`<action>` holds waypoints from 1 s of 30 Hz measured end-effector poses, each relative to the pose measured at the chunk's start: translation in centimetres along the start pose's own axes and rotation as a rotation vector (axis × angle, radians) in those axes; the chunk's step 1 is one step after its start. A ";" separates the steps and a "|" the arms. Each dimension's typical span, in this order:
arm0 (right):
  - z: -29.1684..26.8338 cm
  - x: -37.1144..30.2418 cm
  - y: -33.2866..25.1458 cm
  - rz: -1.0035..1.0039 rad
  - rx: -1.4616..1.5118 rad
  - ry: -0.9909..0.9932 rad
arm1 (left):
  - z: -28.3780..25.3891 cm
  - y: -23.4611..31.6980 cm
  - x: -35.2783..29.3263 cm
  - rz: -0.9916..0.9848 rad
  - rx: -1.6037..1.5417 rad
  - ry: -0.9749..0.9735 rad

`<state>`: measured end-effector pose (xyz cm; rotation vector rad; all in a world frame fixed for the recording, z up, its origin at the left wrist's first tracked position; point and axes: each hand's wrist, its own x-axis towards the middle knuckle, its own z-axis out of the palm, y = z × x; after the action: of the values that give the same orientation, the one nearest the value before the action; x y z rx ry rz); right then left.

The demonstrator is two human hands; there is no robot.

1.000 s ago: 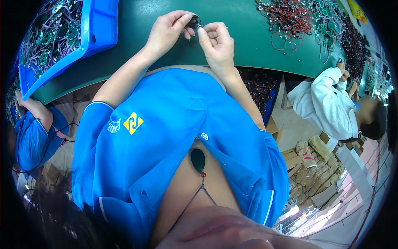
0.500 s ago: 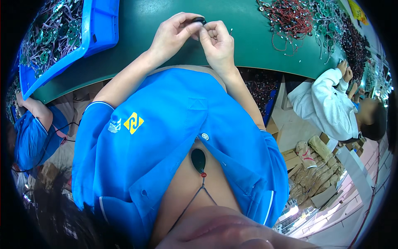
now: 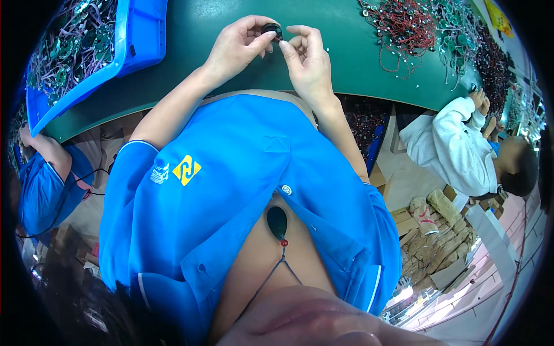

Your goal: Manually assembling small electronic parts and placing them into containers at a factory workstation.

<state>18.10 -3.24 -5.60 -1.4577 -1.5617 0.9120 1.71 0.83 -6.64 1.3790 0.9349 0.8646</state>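
Over the green table [image 3: 196, 40], my left hand [image 3: 236, 49] pinches a small round black part [image 3: 272, 29] between thumb and fingers. My right hand [image 3: 304, 57] is raised beside it, its fingertips touching the same part from the right. Both forearms reach up from my blue shirt to the table's near edge. The part's underside is hidden by my fingers.
A blue bin [image 3: 86, 52] full of green circuit boards with wires stands at the left. A heap of red-wired parts [image 3: 415, 29] lies at the right. One person in blue [image 3: 40, 179] sits at my left, another in white [image 3: 456, 144] at my right. Cardboard boxes [image 3: 438, 230] lie on the floor.
Both hands stayed together on the small black part, shifting slightly; my fingers turned it a little between them.
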 end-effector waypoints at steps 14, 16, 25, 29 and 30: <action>-0.2 0.0 -0.1 0.015 -0.050 -0.033 | 0.5 0.1 0.2 0.068 0.050 0.000; -0.1 -0.1 -0.2 0.009 -0.065 -0.028 | 0.5 -0.1 0.3 0.107 0.049 -0.006; 0.7 -0.5 0.2 -0.080 -0.222 0.030 | 1.3 -1.0 0.8 -0.028 0.040 0.055; -0.3 -0.8 0.5 -0.095 -0.416 0.119 | 3.3 -1.5 2.3 -0.049 0.005 -0.018; -0.9 -0.8 0.6 -0.096 -0.496 0.154 | 4.0 -1.6 2.9 -0.058 -0.018 -0.056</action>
<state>19.15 -4.03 -5.85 -1.7238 -1.8005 0.3536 6.45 1.86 -8.41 1.3478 0.9173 0.7854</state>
